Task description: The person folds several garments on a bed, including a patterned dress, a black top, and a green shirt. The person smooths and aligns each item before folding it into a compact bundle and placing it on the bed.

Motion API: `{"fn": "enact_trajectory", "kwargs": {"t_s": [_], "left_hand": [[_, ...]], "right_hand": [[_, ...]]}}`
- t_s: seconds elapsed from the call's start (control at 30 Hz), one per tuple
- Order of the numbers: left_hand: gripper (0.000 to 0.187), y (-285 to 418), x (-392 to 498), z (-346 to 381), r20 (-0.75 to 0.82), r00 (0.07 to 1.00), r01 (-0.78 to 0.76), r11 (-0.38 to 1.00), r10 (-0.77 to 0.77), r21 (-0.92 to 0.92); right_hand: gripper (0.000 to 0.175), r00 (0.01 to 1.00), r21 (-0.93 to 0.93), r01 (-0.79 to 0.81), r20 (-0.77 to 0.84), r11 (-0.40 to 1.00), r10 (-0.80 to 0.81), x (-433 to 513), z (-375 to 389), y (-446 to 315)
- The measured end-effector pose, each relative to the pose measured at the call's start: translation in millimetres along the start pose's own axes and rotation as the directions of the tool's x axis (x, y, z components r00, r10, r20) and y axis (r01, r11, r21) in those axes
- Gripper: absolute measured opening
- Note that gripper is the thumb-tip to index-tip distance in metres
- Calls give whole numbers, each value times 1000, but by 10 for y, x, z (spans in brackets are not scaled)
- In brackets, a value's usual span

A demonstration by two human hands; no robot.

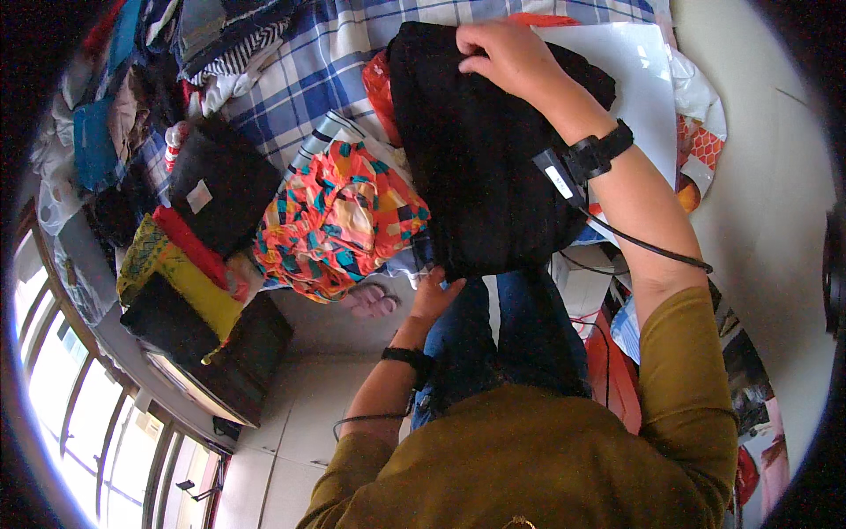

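Observation:
A large black cloth garment (482, 165) lies spread over the near edge of the bed, in front of me. My right hand (505, 56) rests on its far part with the fingers curled; whether they pinch the cloth is not clear. At the garment's near left corner is my left hand (436, 294), thumb apart, its fingertips partly hidden at the hem. A crumpled multicoloured patterned cloth (344, 218) lies just left of the garment. Red plastic (380, 96) shows from under its left side, and a white sheet or board (634, 86) lies partly beneath its right side.
Blue-and-white plaid bedding (304, 59) covers the bed. Piled clothes (225, 46) lie at the far left, with a folded black cloth (221, 185) and a yellow cloth (192, 291) nearer. A plastic bag (700, 99) is at the right. Black cables run from my wristbands.

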State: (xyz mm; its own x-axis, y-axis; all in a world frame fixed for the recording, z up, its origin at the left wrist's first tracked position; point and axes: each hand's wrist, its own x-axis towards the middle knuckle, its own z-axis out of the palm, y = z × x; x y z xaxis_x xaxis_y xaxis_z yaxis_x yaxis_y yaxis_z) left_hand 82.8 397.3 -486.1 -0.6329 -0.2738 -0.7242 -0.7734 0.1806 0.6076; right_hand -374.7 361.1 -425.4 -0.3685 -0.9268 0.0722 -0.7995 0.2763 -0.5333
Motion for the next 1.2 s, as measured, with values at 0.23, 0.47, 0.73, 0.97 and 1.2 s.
{"fn": "enact_trajectory", "kwargs": {"t_s": [0.23,0.47,0.73,0.97,1.2], "left_hand": [[39,-83,-6,56,-31,999,44,999,-44,9],[33,11,9,2,-60,998,8,1000,-7,23],[34,-51,18,-22,-68,998,3,998,1,60],[36,-67,23,-93,-32,994,-100,992,103,71],[33,132,-75,-212,-39,993,-97,965,110,242]], "right_hand": [[33,991,-45,12,-130,999,-18,188,194,7],[37,994,-157,-10,-107,988,-7,-34,161,140],[29,979,-115,-39,-204,993,15,29,-11,189],[37,842,468,-409,-137,784,521,-725,-196,-16],[37,329,160,-908,845,387,421,-3041,65,-891]]}}
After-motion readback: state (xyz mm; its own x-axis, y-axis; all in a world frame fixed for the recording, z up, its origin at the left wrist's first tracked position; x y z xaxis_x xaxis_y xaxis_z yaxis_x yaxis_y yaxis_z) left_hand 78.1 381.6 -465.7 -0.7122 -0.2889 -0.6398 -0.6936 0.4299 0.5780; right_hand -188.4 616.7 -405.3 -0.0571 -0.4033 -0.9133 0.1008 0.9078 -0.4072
